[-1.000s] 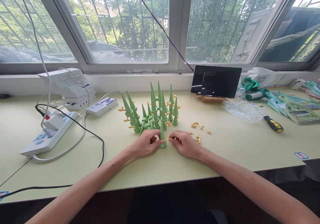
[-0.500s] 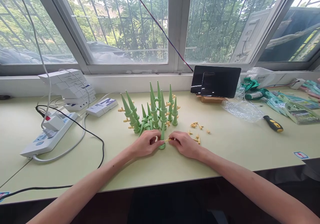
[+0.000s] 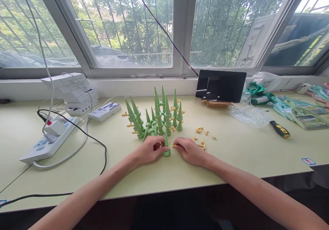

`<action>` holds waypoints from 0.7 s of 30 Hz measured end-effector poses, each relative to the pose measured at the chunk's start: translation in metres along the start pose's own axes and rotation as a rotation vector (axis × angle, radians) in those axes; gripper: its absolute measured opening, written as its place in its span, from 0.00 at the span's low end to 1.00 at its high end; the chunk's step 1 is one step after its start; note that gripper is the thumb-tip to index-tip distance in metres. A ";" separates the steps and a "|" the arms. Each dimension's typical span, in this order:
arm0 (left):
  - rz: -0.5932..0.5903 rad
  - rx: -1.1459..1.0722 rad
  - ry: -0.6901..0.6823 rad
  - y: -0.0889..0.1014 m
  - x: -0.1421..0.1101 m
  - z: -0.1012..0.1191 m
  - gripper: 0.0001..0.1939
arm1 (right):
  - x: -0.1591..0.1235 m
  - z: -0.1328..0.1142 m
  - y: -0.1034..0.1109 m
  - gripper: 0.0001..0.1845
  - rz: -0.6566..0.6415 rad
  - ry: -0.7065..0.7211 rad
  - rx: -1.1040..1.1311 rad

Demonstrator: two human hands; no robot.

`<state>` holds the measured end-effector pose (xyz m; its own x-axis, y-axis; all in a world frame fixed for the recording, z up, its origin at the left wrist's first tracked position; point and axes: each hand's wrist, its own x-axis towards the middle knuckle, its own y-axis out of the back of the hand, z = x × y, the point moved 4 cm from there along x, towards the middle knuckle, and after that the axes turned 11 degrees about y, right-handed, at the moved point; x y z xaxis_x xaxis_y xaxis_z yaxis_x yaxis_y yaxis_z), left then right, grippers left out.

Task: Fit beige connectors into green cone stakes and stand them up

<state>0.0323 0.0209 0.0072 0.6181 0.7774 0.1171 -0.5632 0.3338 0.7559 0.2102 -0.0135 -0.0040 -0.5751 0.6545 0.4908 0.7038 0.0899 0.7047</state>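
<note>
Barred windows [image 3: 128, 24] fill the upper part of the frame, with foliage behind them. Below stretches a pale green bench [image 3: 231, 161]. A cluster of green spikes [image 3: 158, 115] occupies its centre, most upright and several bearing yellow side fittings (a few at the front left lean or lie over). At the left of the frame, a white power strip [image 3: 33, 154] lies in front of a stack of white boxes [image 3: 69, 89]. Right of centre, toward the back, a dark screen [image 3: 232, 86] leans with a smaller dark device [image 3: 214, 89] before it.

In the lower middle, the left hand [image 3: 151, 150] pinches a single green spike [image 3: 166, 139], tip up, between thumb and fingers. The right hand [image 3: 190, 150], just beside it, pinches a tiny yellow piece [image 3: 171, 146] at the spike's side; whether it is seated cannot be told. A black-and-yellow screwdriver [image 3: 280, 129] rests at the right of the frame. Smallest of all, loose yellow fittings [image 3: 198, 130] lie scattered just beyond the right hand.
</note>
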 end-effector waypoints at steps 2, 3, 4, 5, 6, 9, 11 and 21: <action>0.001 -0.004 0.003 0.000 0.000 0.000 0.14 | -0.001 0.001 -0.001 0.07 -0.004 0.004 0.000; 0.002 -0.004 0.005 0.000 0.000 0.000 0.14 | -0.001 0.001 -0.001 0.07 -0.005 0.008 -0.002; 0.004 -0.003 0.007 0.000 0.000 0.000 0.13 | -0.001 0.001 -0.001 0.07 -0.006 0.013 -0.005; 0.005 -0.001 0.009 0.000 0.000 0.000 0.13 | -0.001 0.002 -0.001 0.07 -0.008 0.019 -0.009; 0.007 -0.001 0.010 0.000 0.000 0.001 0.13 | -0.001 0.002 -0.001 0.07 -0.012 0.024 -0.014; 0.008 -0.007 0.011 0.000 0.000 0.002 0.12 | -0.001 0.002 -0.002 0.08 -0.023 0.034 -0.028; 0.009 -0.013 0.004 0.000 0.000 0.002 0.11 | -0.001 0.002 -0.002 0.09 -0.025 0.041 -0.033; -0.006 -0.096 0.018 -0.001 -0.001 0.005 0.09 | -0.004 -0.002 0.000 0.08 0.039 0.102 -0.049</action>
<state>0.0352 0.0174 0.0095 0.6125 0.7841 0.1004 -0.6099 0.3879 0.6911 0.2121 -0.0173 -0.0048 -0.5890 0.5767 0.5661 0.7066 0.0276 0.7071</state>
